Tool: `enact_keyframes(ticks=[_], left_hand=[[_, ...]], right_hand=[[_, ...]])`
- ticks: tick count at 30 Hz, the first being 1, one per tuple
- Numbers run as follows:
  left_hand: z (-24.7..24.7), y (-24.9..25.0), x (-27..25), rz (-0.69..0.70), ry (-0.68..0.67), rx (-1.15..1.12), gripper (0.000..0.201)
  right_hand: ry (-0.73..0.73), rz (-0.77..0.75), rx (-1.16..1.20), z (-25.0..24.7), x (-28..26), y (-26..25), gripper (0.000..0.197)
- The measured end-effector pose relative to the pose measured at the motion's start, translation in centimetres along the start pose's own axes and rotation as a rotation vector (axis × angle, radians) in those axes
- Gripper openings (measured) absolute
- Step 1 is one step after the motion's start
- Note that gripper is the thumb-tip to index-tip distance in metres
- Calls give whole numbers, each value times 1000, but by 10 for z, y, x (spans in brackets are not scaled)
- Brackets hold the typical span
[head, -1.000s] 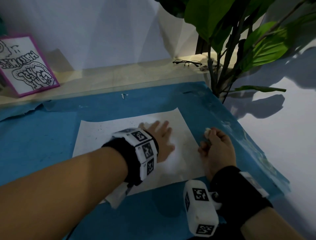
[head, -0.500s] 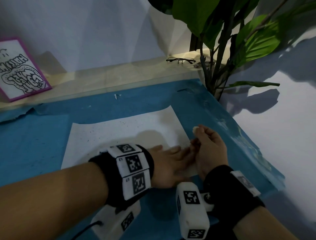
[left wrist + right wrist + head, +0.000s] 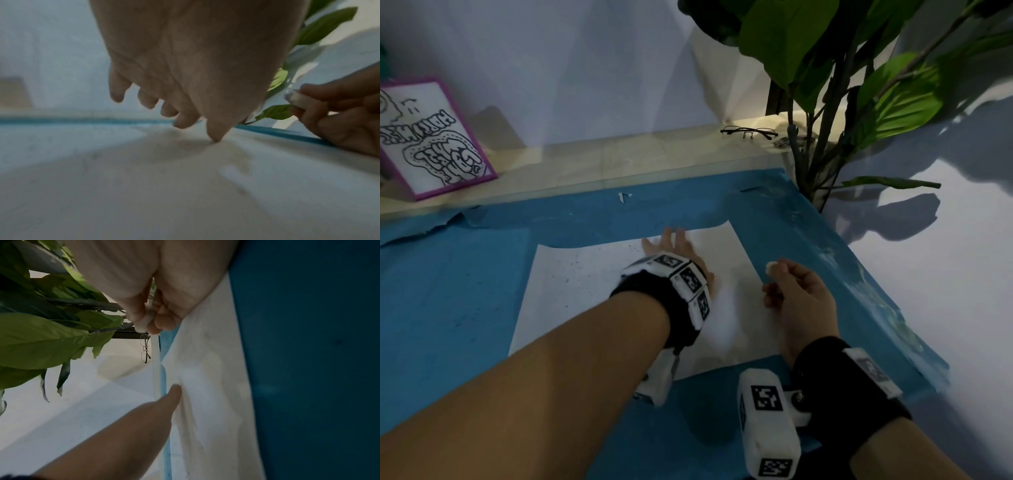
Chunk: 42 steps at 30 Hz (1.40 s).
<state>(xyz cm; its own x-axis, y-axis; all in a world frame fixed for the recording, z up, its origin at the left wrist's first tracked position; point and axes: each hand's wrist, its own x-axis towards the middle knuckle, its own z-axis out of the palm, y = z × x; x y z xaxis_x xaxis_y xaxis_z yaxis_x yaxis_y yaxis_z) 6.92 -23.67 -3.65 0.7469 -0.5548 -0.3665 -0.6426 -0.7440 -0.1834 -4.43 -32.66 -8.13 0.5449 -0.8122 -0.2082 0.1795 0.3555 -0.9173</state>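
While our left hand (image 3: 677, 247) is spread over the far middle of the white paper (image 3: 585, 291), it holds nothing. Its fingers (image 3: 117, 91) are loose, slightly bent and lifted off the sheet. In the left wrist view only the thumb tip (image 3: 216, 139) touches the paper.

Our right hand (image 3: 803, 301) is curled, pinching a small white eraser (image 3: 771, 266) between thumb and forefinger. The other fingers are folded in under it. The eraser is up off the surface, over the paper's right edge where it meets the blue mat (image 3: 448, 291). The heel of that hand sits low at the edge. We can't tell whether it bears on the paper or the mat.

The two hands are near each other but apart. The paper lies flat on the mat, with dark specks scattered over its left half.

Also in view: glasses (image 3: 750, 132) on the pale ledge behind the mat, a leafy plant (image 3: 825, 68) at the mat's far right corner, and a purple-framed drawing (image 3: 431, 137) leaning at far left.
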Motion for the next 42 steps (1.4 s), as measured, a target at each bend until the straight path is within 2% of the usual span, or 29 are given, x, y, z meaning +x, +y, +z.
enact_keyframes(ticks=[1,3,5,6,9,11,14,17,19,21,22,25,27,29,31,34,35,38,39,42], left_hand=[[0,0,0,6,-9,-47,76],[1,6,-5,163,-77,-137,92],[7,10,-12,234,-164,-152,102],[9,10,-11,236,-172,-143,105],[14,9,1,233,-172,-105,111],[15,12,5,236,-155,-87,114],[14,12,5,245,-143,-61,111],[9,11,3,254,-138,-74,110],[5,12,1,254,-130,-69,110],[11,11,5,254,-143,-51,111],[16,11,11,246,-143,-25,113],[27,11,22,206,-95,87,120],[22,13,19,245,-117,42,119],[14,12,13,262,-152,-11,111],[11,11,10,281,-144,-29,108],[16,10,15,267,-140,-34,109],[15,10,15,268,-137,-16,110],[11,10,11,293,-134,-9,109],[12,10,13,298,-123,-14,107],[19,8,18,294,-95,-20,110]], right_hand=[[-14,16,-17,0,0,-1,6],[-74,82,-102,0,2,-5,3],[-195,99,-354,1,7,-17,11],[-259,49,-555,2,11,-26,14],[-444,-263,-1256,15,27,-56,18],[-587,-326,-1518,29,32,-65,21],[-703,-222,-1546,41,37,-62,10],[-637,-130,-1473,46,48,-63,7],[-661,-220,-1549,50,51,-64,6],[-760,-333,-1699,54,45,-64,6],[-834,-335,-1768,55,41,-66,6],[-1018,-192,-1896,57,35,-74,14],[-976,-317,-1894,59,41,-74,7],[-908,-444,-1869,60,43,-70,14],[-945,-409,-1893,59,42,-69,9],[-1051,-235,-1986,62,38,-76,11],[-1038,-260,-1995,64,40,-76,8],[-929,-426,-1959,67,44,-71,16],[-938,-420,-1955,66,43,-69,12],[-1060,-202,-1963,63,39,-73,11]])
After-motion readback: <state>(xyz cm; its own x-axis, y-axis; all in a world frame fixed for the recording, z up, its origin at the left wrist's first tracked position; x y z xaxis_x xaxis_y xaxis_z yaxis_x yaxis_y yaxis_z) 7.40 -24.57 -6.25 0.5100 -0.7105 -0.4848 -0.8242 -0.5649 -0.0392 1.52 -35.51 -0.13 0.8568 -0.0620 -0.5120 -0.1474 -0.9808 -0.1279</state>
